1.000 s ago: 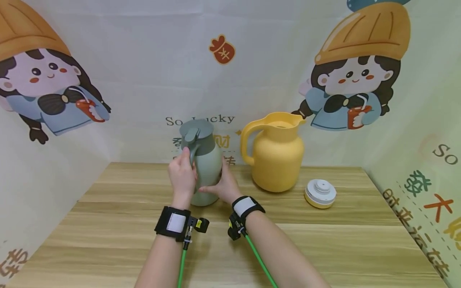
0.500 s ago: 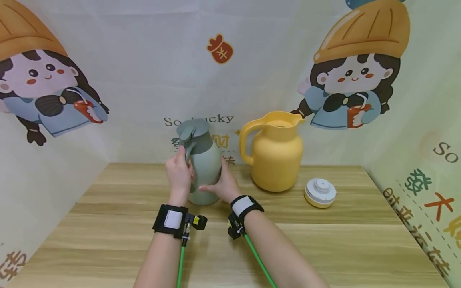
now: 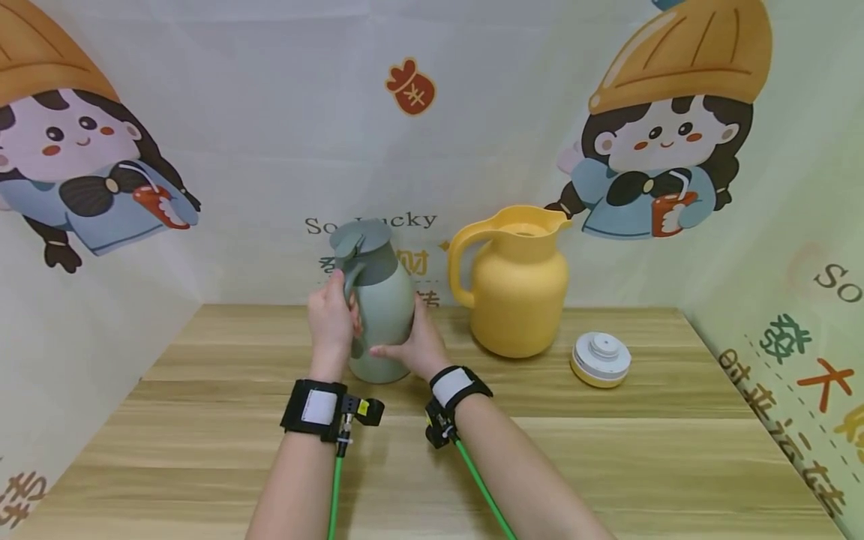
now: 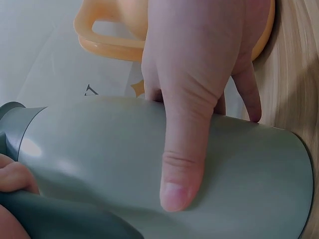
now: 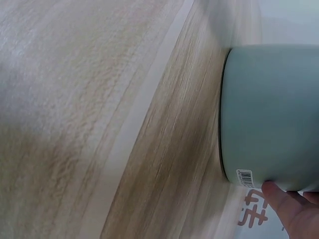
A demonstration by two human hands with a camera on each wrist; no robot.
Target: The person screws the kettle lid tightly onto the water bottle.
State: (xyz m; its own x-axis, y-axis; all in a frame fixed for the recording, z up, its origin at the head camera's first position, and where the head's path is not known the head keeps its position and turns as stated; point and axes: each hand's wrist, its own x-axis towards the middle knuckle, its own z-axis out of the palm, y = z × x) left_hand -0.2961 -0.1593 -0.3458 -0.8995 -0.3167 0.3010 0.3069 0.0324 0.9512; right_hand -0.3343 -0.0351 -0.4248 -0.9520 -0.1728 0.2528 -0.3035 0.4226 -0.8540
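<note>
A grey-green thermos jug (image 3: 386,315) with a darker lid stands at the back of the table, left of centre. My left hand (image 3: 331,322) grips its handle (image 3: 352,280), the thumb up near the lid lever. On the other side, my right hand (image 3: 424,346) holds the lower body. Its thumb (image 4: 180,184) lies across the front in the left wrist view, with fingers round the far side, partly hidden. The right wrist view shows the jug's base (image 5: 264,114) at the tabletop and a small barcode label (image 5: 245,178) near it.
A yellow jug (image 3: 520,300), its top uncovered, stands right of the green one, handle facing left. Farther right lies a round white-and-yellow stopper (image 3: 601,360). A printed cloth (image 3: 270,187) hangs behind the wooden table (image 3: 607,465). Green cables (image 3: 481,480) run from both wrist cameras.
The green jug has turned a little, its handle and lid lever swinging left. My left hand has moved slightly left with the handle; my right hand keeps its hold on the body.
</note>
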